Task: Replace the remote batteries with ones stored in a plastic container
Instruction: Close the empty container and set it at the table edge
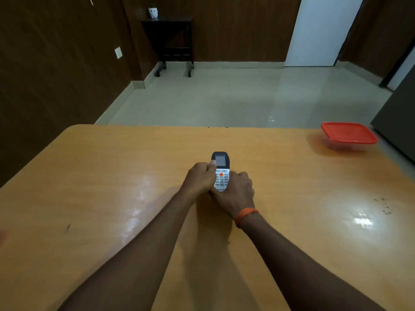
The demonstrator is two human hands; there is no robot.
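Gripping a white-and-black remote (221, 173) face up over the middle of the desk (107, 171), the person's left hand (198, 177) curls round its left edge with the thumb laid beside the small screen. The right hand (235, 191), an orange thread band (246, 215) at the wrist, wraps the lower end from the right. Keypad and display face the camera. The back, where a battery cover would sit, is hidden, so whether it has come off cannot be told. No loose batteries show on the desk. Well apart, at the far right corner, the clear plastic container (347, 145) sits with its red lid (349, 133) on, its contents too blurred to make out. On that evidence the job appears to be at its start: cover off, old cells out, container opened, fresh cells fitted and cover closed all look left to do.

The desk is a glossy orange-tan top carrying a small dark mark (68, 227) near its left side, patches of ceiling-light glare, and a scatter of dark specks (384, 207) toward the right. Beyond it, dark wood panelling with a pale switch plate (118, 52) lines the left wall. A black side table (173, 39) on castors stands in the far corner, bearing a small white owl-shaped pot (153, 12). Pale polished floor tiles (224, 97) run to a white door (321, 30), and a dark grey panel (399, 113) closes the right edge.
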